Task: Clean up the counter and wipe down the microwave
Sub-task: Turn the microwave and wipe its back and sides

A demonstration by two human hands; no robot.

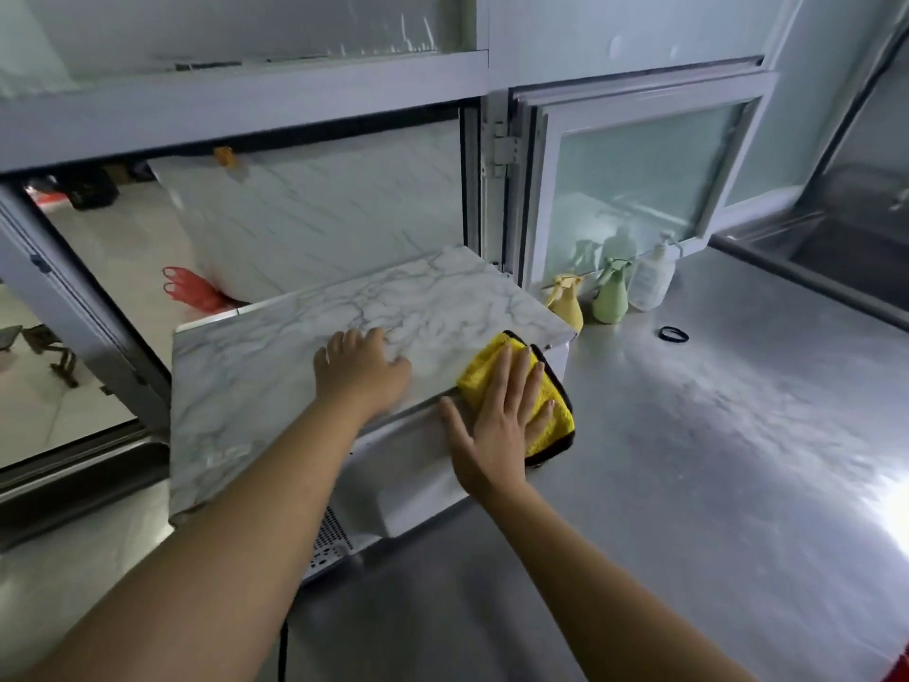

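2 flat hands (361, 369), fluffy yellow cloth (479, 379)

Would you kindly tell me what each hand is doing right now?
Left hand: open, resting on the marble-patterned microwave top.
Right hand: open, fingers flat, pressing the yellow microfibre cloth.

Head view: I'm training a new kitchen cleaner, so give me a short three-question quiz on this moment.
1. True or false: the right hand presses flat, fingers straight, on the yellow cloth.
2. Where does the left hand rest? A) on the marble-patterned top of the microwave B) on the green spray bottle C) in the sink
3. Fill in: the black hair tie lies on the steel ____.

Key: 1 true; 2 A; 3 counter.
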